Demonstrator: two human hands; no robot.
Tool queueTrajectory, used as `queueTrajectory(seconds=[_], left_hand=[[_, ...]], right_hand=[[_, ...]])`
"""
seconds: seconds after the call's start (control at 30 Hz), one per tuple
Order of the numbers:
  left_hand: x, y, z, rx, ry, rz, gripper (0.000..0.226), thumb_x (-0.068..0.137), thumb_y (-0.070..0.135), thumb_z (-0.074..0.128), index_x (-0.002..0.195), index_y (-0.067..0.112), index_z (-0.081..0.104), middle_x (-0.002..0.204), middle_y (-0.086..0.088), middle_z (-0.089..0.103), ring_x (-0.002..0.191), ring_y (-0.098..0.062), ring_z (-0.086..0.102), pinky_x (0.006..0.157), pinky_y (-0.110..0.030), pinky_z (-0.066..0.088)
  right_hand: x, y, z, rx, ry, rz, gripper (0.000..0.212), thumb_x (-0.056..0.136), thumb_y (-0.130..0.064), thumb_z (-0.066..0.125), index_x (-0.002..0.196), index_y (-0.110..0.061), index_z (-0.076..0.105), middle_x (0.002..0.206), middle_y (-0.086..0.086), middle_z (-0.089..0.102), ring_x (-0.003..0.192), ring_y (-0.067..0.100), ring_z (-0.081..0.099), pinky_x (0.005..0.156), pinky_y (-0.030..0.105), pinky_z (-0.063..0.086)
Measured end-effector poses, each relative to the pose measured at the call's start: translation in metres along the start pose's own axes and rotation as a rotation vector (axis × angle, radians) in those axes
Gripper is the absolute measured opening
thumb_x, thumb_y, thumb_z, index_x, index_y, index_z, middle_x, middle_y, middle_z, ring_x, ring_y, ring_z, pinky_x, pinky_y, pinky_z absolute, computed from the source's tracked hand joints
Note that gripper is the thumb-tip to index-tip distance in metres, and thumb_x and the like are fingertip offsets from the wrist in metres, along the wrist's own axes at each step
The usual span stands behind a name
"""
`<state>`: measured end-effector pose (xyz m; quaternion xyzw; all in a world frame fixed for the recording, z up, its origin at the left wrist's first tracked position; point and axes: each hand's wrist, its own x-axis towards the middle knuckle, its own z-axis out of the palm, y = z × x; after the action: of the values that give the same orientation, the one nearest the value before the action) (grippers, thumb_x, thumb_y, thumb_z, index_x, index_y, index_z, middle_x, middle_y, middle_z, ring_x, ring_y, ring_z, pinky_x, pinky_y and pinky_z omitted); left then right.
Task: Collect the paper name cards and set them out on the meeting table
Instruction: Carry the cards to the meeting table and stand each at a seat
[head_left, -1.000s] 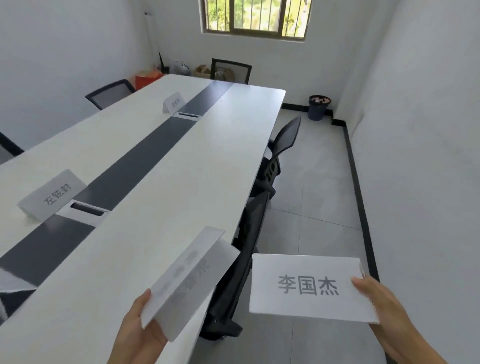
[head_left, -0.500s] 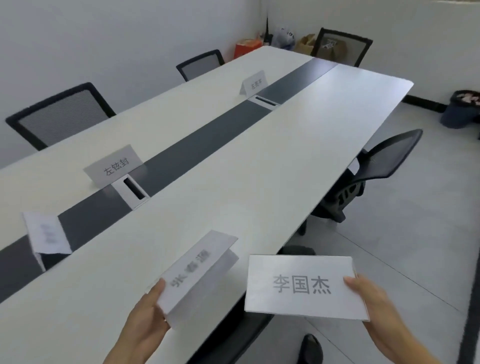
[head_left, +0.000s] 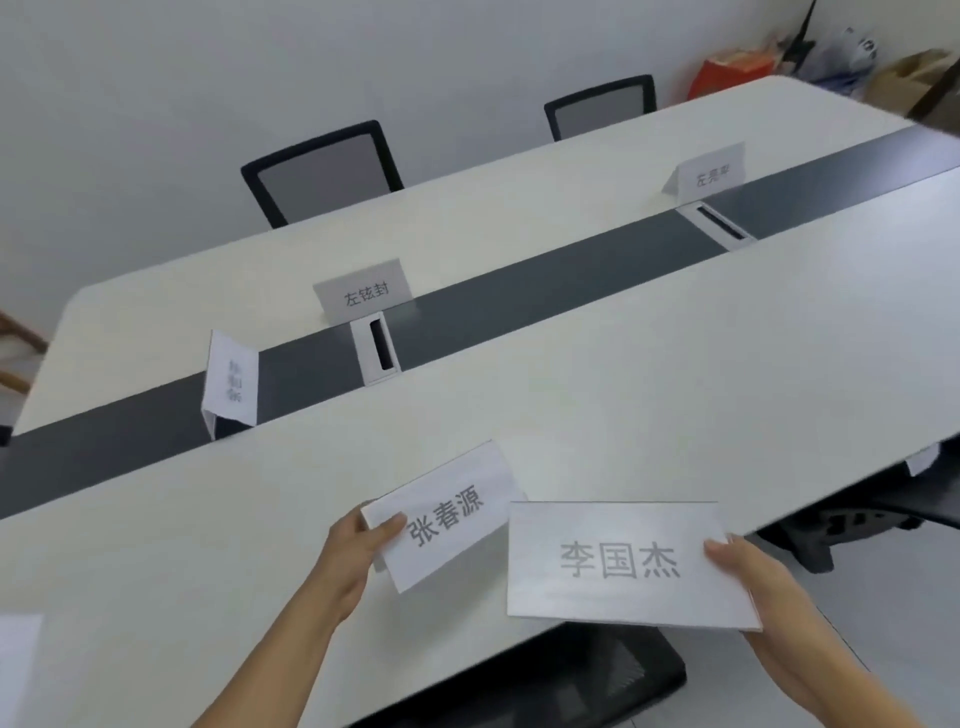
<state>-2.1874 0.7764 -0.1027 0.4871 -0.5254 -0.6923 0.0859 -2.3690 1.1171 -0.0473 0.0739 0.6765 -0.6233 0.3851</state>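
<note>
Done: three cards stand along the meeting table's (head_left: 675, 364) dark strip: sideways card (head_left: 234, 382) at nine o'clock, middle card (head_left: 363, 291) at ten, far card (head_left: 711, 174) at two.
Remaining: two cards not yet set down.
Left hand (head_left: 363, 540): seven o'clock, pinching the folded card (head_left: 447, 514) above the near tabletop.
Right hand (head_left: 748, 571): four o'clock, pinching the second card (head_left: 618, 561) over the table's near edge.

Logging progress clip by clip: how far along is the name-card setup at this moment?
Done: three cards stand along the dark strip of the meeting table: near card, middle card, far card. In hand: the left hand pinches the 张春源 card, and the right hand holds the 李国杰 card. Left: neither held card is set down yet; they likely go on the near side.
</note>
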Motion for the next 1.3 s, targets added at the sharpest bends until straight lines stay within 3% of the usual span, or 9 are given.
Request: queueTrajectory(seconds=[0.1,0.27,0.4,0.63,0.77,0.87,0.93,1.07,1.3], left_hand=[[0.036,0.020,-0.004,0.064,-0.021,0.025,0.025,0.083,0.002,0.067,0.107,0.006,0.064,0.106,-0.017,0.070,0.089,-0.028,0.067,0.074,-0.034,0.052],[0.105,0.060,-0.019,0.164,-0.038,0.079,0.031,0.080,-0.002,0.070,0.110,0.001,0.064,0.104,-0.019,0.069,0.090,-0.032,0.065,0.073,-0.033,0.051],[0.158,0.081,-0.035,0.279,0.022,0.098,0.033,0.078,-0.005,0.071,0.109,0.002,0.065,0.106,-0.019,0.068,0.094,-0.033,0.064,0.082,-0.037,0.049],[0.216,0.094,-0.045,0.649,0.135,0.167,0.028,0.078,-0.002,0.067,0.103,0.010,0.072,0.105,-0.005,0.068,0.096,-0.022,0.058,0.082,-0.030,0.044],[0.227,0.093,-0.039,1.004,0.263,0.261,0.030,0.082,0.002,0.056,0.107,0.014,0.068,0.112,-0.008,0.068,0.096,-0.025,0.059,0.078,-0.034,0.050],[0.220,0.071,-0.026,1.310,0.361,0.531,0.047,0.084,0.007,0.058,0.130,0.012,0.055,0.137,-0.017,0.053,0.126,-0.036,0.046,0.108,-0.046,0.036],[0.213,0.054,-0.009,1.469,0.324,0.643,0.061,0.085,0.018,0.058,0.144,0.018,0.039,0.152,-0.019,0.035,0.140,-0.039,0.029,0.114,-0.056,0.021],[0.225,0.040,0.006,1.570,0.256,0.559,0.076,0.089,0.037,0.051,0.152,0.028,0.008,0.161,-0.016,0.007,0.148,-0.038,0.003,0.113,-0.065,0.004],[0.256,0.066,0.002,1.585,0.277,0.518,0.075,0.093,0.040,0.042,0.151,0.031,-0.005,0.162,-0.012,0.000,0.148,-0.036,-0.003,0.114,-0.065,0.003]], right_hand=[[0.016,-0.016,0.014,0.015,-0.003,-0.002,0.026,0.089,-0.021,0.056,0.106,-0.004,0.067,0.101,0.017,0.075,0.091,0.032,0.068,0.084,0.044,0.046],[0.052,-0.045,0.032,0.021,-0.024,0.014,0.033,0.068,-0.028,0.073,0.094,-0.007,0.073,0.092,0.020,0.074,0.092,0.038,0.067,0.105,0.051,0.038],[0.088,-0.053,0.049,-0.097,-0.075,0.010,0.070,0.044,-0.054,0.080,0.100,-0.012,0.072,0.100,0.018,0.074,0.095,0.038,0.069,0.095,0.051,0.042],[0.132,-0.070,0.096,-0.246,-0.138,-0.043,0.019,0.088,-0.023,0.057,0.093,-0.019,0.074,0.092,0.010,0.077,0.083,0.024,0.074,0.081,0.041,0.048],[0.150,-0.074,0.109,-0.303,-0.157,-0.025,0.021,0.093,-0.018,0.051,0.099,-0.013,0.071,0.099,0.015,0.075,0.095,0.036,0.069,0.083,0.044,0.046],[0.156,-0.071,0.113,-0.316,-0.134,-0.013,0.021,0.092,-0.019,0.051,0.099,-0.014,0.070,0.099,0.015,0.074,0.097,0.037,0.068,0.083,0.044,0.045],[0.155,-0.067,0.116,-0.311,-0.138,0.004,0.022,0.092,-0.019,0.051,0.097,-0.014,0.072,0.098,0.014,0.075,0.095,0.034,0.070,0.085,0.045,0.046],[0.151,-0.060,0.121,-0.332,-0.135,0.020,0.022,0.092,-0.015,0.051,0.098,-0.012,0.072,0.096,0.015,0.076,0.090,0.033,0.072,0.080,0.042,0.049],[0.145,-0.059,0.117,-0.305,-0.077,0.033,0.020,0.092,-0.014,0.051,0.098,-0.010,0.070,0.095,0.016,0.075,0.087,0.032,0.070,0.076,0.039,0.047]])
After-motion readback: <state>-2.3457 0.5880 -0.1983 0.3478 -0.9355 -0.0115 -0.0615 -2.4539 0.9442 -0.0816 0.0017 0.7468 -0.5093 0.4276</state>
